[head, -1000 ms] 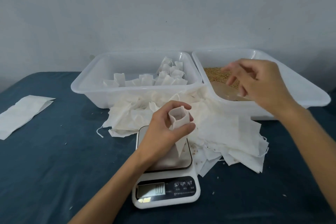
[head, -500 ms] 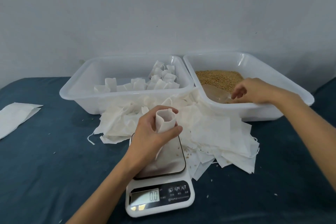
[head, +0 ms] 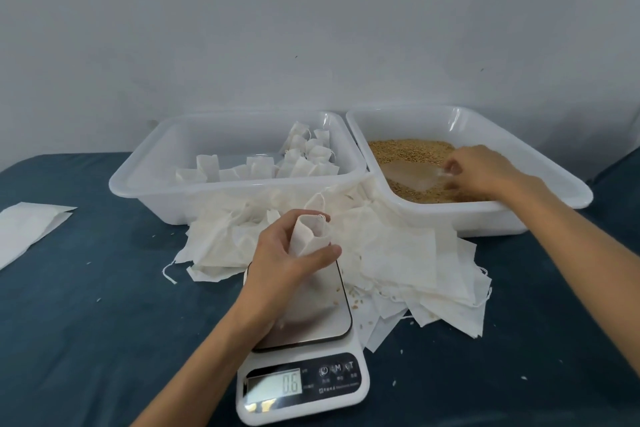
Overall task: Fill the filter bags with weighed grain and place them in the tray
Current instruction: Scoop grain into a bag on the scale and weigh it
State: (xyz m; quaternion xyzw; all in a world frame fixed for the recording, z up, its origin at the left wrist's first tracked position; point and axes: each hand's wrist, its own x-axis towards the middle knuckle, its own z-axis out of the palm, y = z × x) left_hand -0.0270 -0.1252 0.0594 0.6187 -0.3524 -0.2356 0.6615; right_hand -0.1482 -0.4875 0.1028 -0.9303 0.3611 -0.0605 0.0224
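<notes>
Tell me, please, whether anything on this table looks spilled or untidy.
Yes. Loose grains lie scattered on the scale edge, the blue cloth and the empty filter bags, which sit in a messy heap against both tubs rather than in a stack.

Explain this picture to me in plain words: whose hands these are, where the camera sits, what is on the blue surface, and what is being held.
There is no machine here: a person works with bare hands, filmed by a camera on their head looking down. The left hand holds an open filter bag upright over a digital kitchen scale. The right hand reaches into the right tub, gripping a clear plastic scoop lying in the grain. The left tray holds filled bags. A heap of empty filter bags lies on the blue cloth in front of the tubs, and a flat white packet lies far left.
</notes>
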